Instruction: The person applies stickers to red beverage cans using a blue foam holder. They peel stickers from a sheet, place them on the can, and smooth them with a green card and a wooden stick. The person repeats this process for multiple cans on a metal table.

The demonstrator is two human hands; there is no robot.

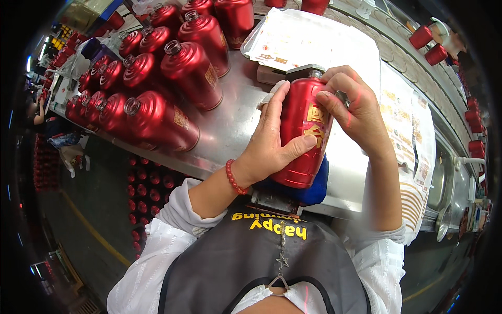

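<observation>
Steel bench point(230, 131) crowded with red bottles point(157, 78): left hand point(269, 144) clasps the red bottle point(303, 136) lying on a blue pad point(316, 188), right hand point(350, 107) pinches its gold label point(317, 123); labelling step, next likely smoothing the edges flat.

Our left hand point(269, 144) and right hand point(353, 110) flank the bottle point(303, 133) on the surface point(230, 128); other bottles point(157, 78) crowd left, label sheets point(308, 39) lie behind.
</observation>
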